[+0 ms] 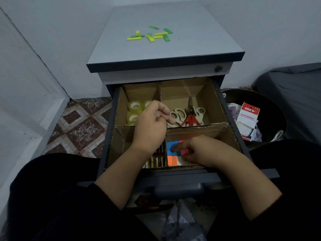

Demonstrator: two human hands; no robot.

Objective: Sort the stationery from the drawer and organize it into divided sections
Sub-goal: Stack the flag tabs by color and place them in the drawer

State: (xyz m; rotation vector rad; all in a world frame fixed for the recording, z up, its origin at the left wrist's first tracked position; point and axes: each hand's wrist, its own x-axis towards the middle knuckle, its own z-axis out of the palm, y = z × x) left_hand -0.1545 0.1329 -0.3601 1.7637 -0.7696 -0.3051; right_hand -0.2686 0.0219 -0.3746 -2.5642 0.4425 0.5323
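Observation:
The open drawer holds a cardboard divider [215, 126] with four sections. Clear tape rolls [134, 106] lie in the back left section, scissors [188, 115] in the back right. Gold-coloured cylinders [155, 161] fill the front left section. In the front right lie blue [171, 145], orange [172, 160] and pink sticky-note pads. My right hand [199, 150] reaches into that section and pinches a pink pad [184, 151]. My left hand [152, 124] hovers over the middle of the divider, fingers curled, with nothing visible in it.
Several green and yellow sticky strips [151, 34] lie scattered on the cabinet top [199, 40]. A dark bin [271, 119] at the right holds a DIY stationery packet [248, 117] and other wrappers. A wall corner and patterned floor tiles [81, 127] lie at the left.

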